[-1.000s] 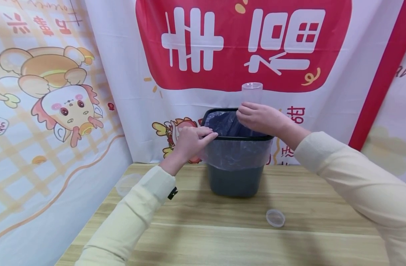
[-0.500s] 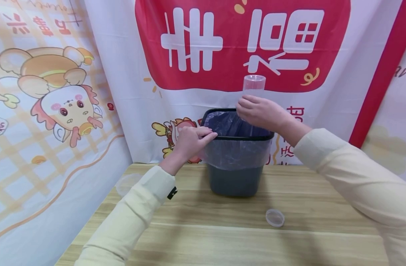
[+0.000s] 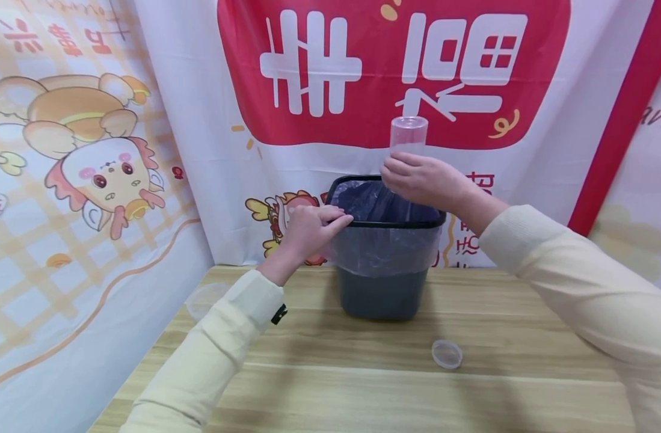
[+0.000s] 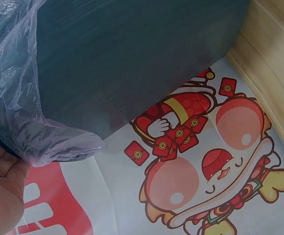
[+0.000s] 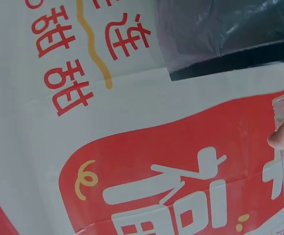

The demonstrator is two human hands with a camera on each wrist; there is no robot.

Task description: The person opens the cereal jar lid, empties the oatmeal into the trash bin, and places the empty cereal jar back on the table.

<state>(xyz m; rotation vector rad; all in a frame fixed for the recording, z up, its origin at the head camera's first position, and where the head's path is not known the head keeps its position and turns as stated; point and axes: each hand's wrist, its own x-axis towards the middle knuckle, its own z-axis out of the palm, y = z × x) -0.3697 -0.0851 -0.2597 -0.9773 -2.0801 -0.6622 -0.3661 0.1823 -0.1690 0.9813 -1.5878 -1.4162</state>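
Cyl. cup (image 3: 408, 133) (clear, smooth) now higher abv crinkly liner (image 3: 384, 255).

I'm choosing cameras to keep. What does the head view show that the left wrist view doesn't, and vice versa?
Only the head view shows the right hand holding a clear container and a small clear lid on the wooden table.

Only the left wrist view shows a yellow band on the printed cartoon.

Both show the left hand gripping the dark bin, its liner and parts of the table and backdrop.
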